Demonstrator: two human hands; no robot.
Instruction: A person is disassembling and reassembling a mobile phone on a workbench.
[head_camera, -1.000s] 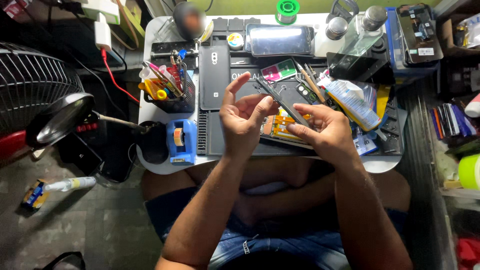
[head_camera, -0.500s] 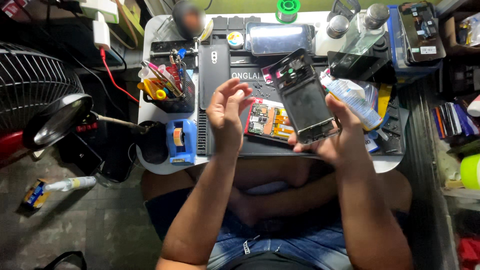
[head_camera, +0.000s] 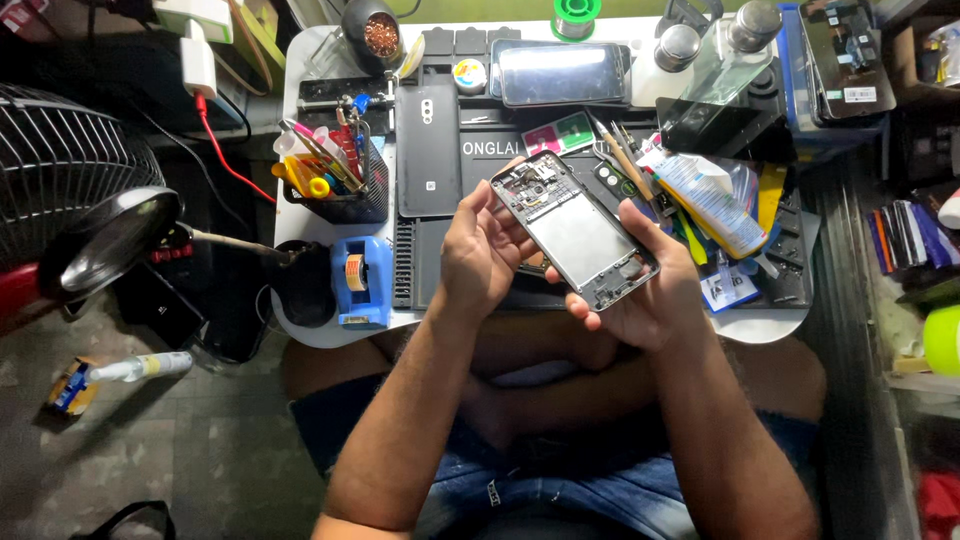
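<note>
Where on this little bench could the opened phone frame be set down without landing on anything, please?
Barest is the dark mat between the black back cover and the green card. The right side is crowded with tools and packets. The front edge is hidden under both hands, left hand and right hand, holding the phone frame.

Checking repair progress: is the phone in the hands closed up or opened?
Opened: the phone frame shows bare metal and exposed parts, held by both the left hand and right hand.
</note>
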